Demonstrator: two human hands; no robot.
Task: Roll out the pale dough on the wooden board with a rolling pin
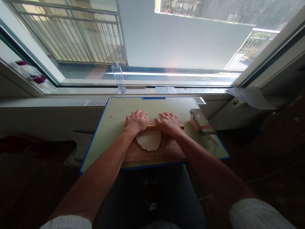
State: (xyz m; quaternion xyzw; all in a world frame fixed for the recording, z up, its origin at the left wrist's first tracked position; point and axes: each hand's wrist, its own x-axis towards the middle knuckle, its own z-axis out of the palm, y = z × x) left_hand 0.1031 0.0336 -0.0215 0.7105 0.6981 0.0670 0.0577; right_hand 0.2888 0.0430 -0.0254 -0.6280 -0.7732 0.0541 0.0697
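Note:
A pale, flattened sheet of dough [149,140] lies on a brown wooden board [172,149]. Across the dough's far part runs a wooden rolling pin [152,127]. My left hand [137,121] is closed over the pin's left part, and my right hand [168,122] is closed over its right part. Between the hands the middle of the pin shows, and its right end sticks out past my right hand. The dough's near edge is rounded and slightly ragged; its far side is partly hidden by the pin and hands.
Under the board is a green table [102,140] with blue edging, with small dough scraps [111,115] at its far left. A blurred-out object [202,122] lies on its right side. A clear bottle [118,78] and papers [252,97] stand near the window.

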